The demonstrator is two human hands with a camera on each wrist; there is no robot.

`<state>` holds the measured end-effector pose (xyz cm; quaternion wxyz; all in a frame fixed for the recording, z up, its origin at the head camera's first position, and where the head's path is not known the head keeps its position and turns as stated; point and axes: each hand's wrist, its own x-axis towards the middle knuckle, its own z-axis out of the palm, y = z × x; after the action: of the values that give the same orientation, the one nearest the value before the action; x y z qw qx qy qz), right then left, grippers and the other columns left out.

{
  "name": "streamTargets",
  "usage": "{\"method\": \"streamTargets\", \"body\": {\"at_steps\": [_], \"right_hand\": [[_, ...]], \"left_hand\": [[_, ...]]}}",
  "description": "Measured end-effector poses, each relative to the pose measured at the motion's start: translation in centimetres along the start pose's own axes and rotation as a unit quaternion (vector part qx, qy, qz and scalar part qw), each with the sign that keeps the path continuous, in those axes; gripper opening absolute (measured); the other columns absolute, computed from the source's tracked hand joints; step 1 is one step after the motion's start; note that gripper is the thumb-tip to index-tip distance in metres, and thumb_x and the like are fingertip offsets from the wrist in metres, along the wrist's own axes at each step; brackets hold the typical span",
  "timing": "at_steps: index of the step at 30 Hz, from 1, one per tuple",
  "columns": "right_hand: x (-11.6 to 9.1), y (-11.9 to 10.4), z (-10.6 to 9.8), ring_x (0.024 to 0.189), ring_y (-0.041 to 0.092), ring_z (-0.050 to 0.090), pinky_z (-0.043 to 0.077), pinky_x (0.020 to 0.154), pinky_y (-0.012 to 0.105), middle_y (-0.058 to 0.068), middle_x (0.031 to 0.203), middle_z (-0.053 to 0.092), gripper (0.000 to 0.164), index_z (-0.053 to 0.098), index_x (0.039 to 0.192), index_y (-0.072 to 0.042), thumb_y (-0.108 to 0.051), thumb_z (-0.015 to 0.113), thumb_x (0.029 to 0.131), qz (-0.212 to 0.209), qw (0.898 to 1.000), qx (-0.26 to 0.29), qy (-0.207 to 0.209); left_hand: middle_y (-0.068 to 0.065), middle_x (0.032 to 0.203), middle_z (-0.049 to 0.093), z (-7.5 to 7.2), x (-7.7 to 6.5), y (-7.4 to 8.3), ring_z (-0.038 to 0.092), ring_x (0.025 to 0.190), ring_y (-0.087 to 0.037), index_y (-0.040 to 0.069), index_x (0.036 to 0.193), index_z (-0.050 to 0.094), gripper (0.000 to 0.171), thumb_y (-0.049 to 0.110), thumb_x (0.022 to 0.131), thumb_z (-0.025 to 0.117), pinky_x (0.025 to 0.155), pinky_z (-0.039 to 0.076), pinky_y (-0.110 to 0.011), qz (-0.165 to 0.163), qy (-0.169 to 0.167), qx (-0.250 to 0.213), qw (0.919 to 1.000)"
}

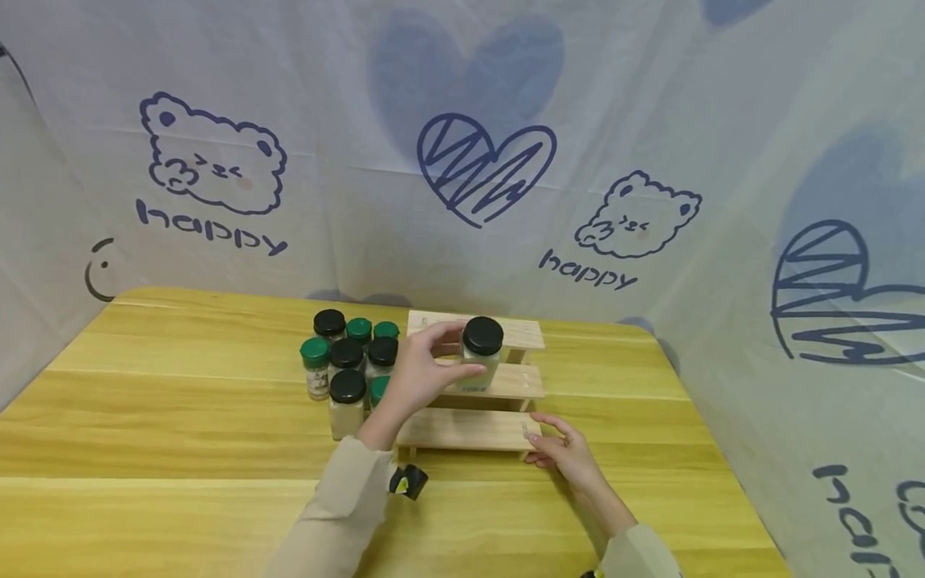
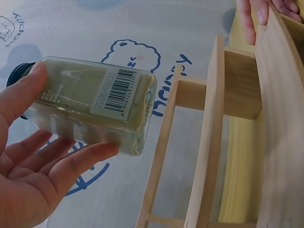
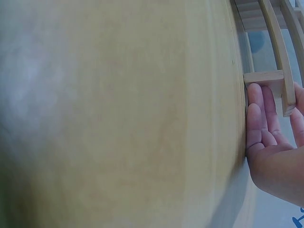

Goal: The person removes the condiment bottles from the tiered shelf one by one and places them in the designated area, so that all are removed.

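Observation:
My left hand (image 1: pixel 421 371) holds a clear glass spice jar (image 2: pixel 95 90) with a black lid, gripped between thumb and fingers near the lid. In the head view the jar is upright and overlaps the upper tiers of a three-tier wooden rack (image 1: pixel 462 429). Pale contents and a barcode label show through its side in the left wrist view. At the right end of the rack's lowest tier, my right hand (image 1: pixel 569 456) pinches the board. Some of its fingers (image 3: pixel 255 121) reach under that board, beside the rack's leg (image 3: pixel 263 77).
Several spice jars stand grouped left of the rack, some with black lids (image 1: pixel 348 386) and some with green ones (image 1: pixel 315 352). The yellow wood-grain table (image 1: pixel 181 433) meets a printed cloth (image 1: pixel 347 201) behind and at the right. A small black object (image 1: pixel 409 482) shows by the left cuff.

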<state>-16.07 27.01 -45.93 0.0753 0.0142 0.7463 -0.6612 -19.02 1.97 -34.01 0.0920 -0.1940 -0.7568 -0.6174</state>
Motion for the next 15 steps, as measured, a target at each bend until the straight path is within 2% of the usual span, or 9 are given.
{"method": "streamTargets", "body": {"at_steps": [5, 15], "right_hand": [[0.0, -0.1, 0.1, 0.065, 0.016, 0.063, 0.051, 0.060, 0.025, 0.009, 0.077, 0.067, 0.046, 0.041, 0.128, 0.004, -0.010, 0.058, 0.087, -0.003, 1.000, -0.002, 0.006], [0.0, -0.1, 0.2, 0.065, 0.018, 0.063, 0.051, 0.060, 0.025, 0.011, 0.082, 0.067, 0.046, 0.042, 0.128, 0.004, -0.007, 0.058, 0.087, 0.002, 1.000, -0.002, 0.011]], "left_hand": [[-0.010, 0.105, 0.061, -0.4, -0.7, -0.2, 0.061, 0.091, -0.024, 0.003, 0.113, 0.059, 0.051, 0.010, 0.067, 0.078, 0.078, 0.050, -0.036, 0.005, -0.006, -0.011, 0.9999], [-0.009, 0.105, 0.062, -1.5, -2.3, -0.8, 0.061, 0.091, -0.022, 0.005, 0.116, 0.058, 0.054, 0.011, 0.066, 0.079, 0.074, 0.051, -0.034, -0.020, -0.009, -0.042, 0.9989]]}}
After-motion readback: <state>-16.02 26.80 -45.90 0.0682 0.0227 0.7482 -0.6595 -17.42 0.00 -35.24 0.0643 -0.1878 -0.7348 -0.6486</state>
